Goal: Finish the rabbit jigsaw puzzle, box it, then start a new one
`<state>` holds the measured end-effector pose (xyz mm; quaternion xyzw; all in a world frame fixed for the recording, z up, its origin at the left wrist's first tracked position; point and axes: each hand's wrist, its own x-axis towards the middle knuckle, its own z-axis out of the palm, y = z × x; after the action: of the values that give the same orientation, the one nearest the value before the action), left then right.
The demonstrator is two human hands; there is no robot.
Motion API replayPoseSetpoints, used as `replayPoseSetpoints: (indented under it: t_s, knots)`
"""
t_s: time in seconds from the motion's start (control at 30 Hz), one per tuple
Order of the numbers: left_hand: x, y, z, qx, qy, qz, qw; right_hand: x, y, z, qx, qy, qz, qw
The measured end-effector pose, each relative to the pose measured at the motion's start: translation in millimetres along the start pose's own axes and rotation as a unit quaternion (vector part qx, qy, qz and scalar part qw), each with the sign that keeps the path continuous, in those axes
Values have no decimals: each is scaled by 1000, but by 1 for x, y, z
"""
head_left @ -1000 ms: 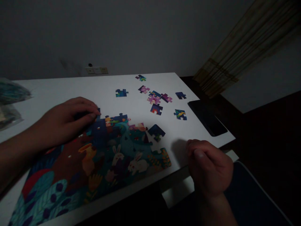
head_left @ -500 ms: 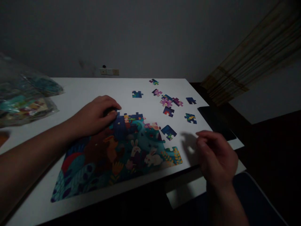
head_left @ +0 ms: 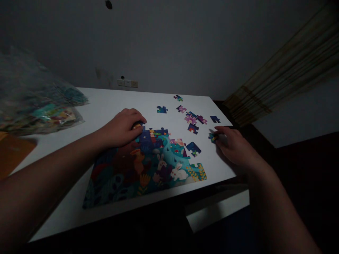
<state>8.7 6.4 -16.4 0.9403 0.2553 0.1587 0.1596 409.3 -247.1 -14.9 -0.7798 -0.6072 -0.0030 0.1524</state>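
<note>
The partly joined jigsaw puzzle (head_left: 156, 169), with rabbits and leafy plants in its picture, lies flat near the table's front edge. My left hand (head_left: 125, 127) rests on its upper left edge, thumb and fingers apart, hiding that corner. To the right, my right hand (head_left: 231, 143) has its fingertips closed on a dark puzzle piece with yellow marks (head_left: 212, 137), at the tabletop. A loose dark blue piece (head_left: 194, 149) lies close to the puzzle's right side. Behind it are a piece with a red figure (head_left: 193, 128) and a pink piece (head_left: 190, 119).
More loose pieces lie farther back, among them a blue one (head_left: 161, 109) and a plain dark one (head_left: 215, 119). Clear plastic bags (head_left: 53, 109) with colourful contents stand at the left, beside an orange item (head_left: 16, 151). A curtain (head_left: 254, 91) hangs at the right.
My right hand has moved forward from the table's front right edge to the yellow-marked piece and closed on it. My left hand stays on the puzzle. The whole view has shifted a little.
</note>
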Motion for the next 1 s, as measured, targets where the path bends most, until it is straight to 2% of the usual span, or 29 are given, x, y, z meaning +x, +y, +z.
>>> replayPoseSetpoints:
  t_s: [0.1, 0.17, 0.23, 0.3, 0.4, 0.5, 0.6, 0.67, 0.8, 0.93, 1.0]
  knots:
    - [0, -1, 2, 6, 2, 1, 1000, 6, -4, -9, 44, -6, -2, 999]
    - [-1, -1, 3, 9, 4, 5, 1000, 16, -16, -19, 80, 2, -30, 996]
    - [-1, 0, 3, 14, 3, 7, 1000, 34, -39, -26, 139, 11, -86, 987]
    - [-1, 0, 3, 18, -2, 8, 1000, 60, -70, -23, 217, 7, -142, 966]
    - [-2, 3, 2, 13, -8, 9, 1000, 103, -117, 6, 356, -55, -166, 918]
    - [-2, 5, 1, 2, -7, 3, 1000, 133, -143, 51, 418, -77, -134, 895]
    - [-2, 7, 0, -4, -14, -8, 1000, 142, -142, 82, 443, -85, -110, 886]
    - [-2, 8, 0, -5, -22, -12, 1000, 141, -135, 89, 446, -85, -120, 883]
    - [0, 10, 0, -6, -24, -24, 999, 138, -131, 82, 443, -94, -134, 881]
    - [0, 9, 1, -17, -16, -19, 1000, 132, -138, 71, 480, -66, -101, 869]
    - [0, 10, 1, -18, -17, -17, 1000, 128, -140, 68, 489, -73, -87, 865]
